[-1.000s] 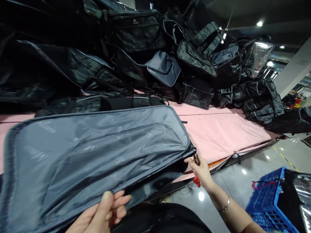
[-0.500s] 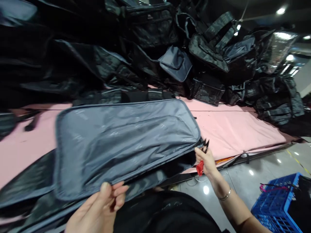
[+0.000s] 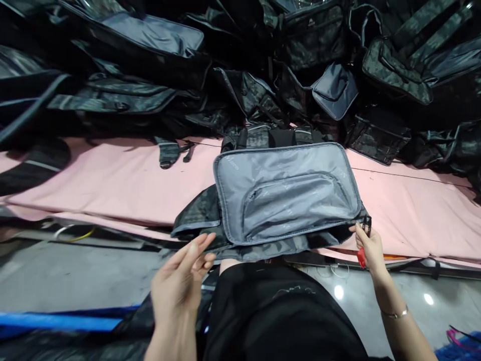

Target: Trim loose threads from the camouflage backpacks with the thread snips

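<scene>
A bag lies on the pink table pad (image 3: pixel 112 185) in front of me, its grey lined flap (image 3: pixel 285 193) turned up and facing me. My right hand (image 3: pixel 370 248) is closed round small thread snips with a red handle (image 3: pixel 361 256), their dark tips at the flap's right corner. My left hand (image 3: pixel 182 281) hovers off the bag near its lower left corner, fingers loosely stretched, holding nothing.
A big heap of dark camouflage bags (image 3: pixel 240 60) fills the back of the table. Glossy grey floor (image 3: pixel 75 271) runs below the table edge. Something blue (image 3: pixel 56 321) lies at lower left, and a blue crate corner (image 3: pixel 460 351) shows at lower right.
The view has swung left, so the bag now sits mid-frame. My left hand has let go of the flap's near edge and drawn back. My right hand stays at the right corner with the snips.
</scene>
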`<state>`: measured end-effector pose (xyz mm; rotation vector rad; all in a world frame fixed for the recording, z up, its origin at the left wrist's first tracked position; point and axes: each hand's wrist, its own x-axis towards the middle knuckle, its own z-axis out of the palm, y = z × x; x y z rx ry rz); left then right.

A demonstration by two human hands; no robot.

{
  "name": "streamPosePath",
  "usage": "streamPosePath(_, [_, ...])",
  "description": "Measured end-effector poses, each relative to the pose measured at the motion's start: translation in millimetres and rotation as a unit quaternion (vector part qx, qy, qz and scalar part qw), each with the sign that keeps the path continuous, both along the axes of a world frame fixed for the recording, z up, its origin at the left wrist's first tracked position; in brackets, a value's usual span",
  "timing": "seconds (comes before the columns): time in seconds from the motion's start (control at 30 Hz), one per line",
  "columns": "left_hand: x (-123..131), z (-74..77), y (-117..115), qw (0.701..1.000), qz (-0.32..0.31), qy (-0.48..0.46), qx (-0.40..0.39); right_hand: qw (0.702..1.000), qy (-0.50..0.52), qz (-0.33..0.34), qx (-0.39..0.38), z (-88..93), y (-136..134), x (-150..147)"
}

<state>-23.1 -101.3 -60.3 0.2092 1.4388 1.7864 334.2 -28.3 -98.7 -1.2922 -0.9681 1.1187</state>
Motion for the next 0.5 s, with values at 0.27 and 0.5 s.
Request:
streamPosePath(0.27, [8,-12.7,16,0.997,-0.075,0.021,-0.028,0.995,-0.058,-0.034,0.073,18.8,19,-1])
streamPosePath(0.5, [1,-21.8,10,0.996,-0.091,-0.002,-0.015,0.998,0.042,0.04,0.021,16.2,23,8])
